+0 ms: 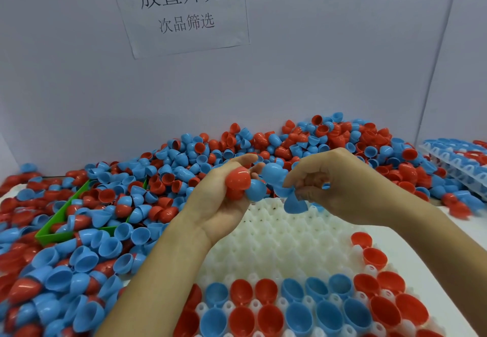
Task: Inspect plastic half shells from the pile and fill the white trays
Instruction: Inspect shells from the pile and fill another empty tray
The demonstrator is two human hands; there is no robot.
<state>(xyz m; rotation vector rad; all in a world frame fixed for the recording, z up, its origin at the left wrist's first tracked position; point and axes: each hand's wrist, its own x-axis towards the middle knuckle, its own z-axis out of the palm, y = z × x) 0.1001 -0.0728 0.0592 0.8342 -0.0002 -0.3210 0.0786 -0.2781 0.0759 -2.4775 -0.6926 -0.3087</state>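
Item: nested red and blue plastic half shells [246, 186], gripped in our left hand [224, 199]; right hand [332, 181] pinches a blue shell [295, 203] off above the white dimpled tray [276, 234]. Step: inspection. Next, likely: seat it in a vacant pocket below.

Pale grey wall [316, 73] bears a paper sign [181, 10].

A white paper sign [181, 10] with black writing is hanging on the gray wall [329, 60] at the back. A green bin [56, 231] is sitting on the left, half buried and holding some pieces.
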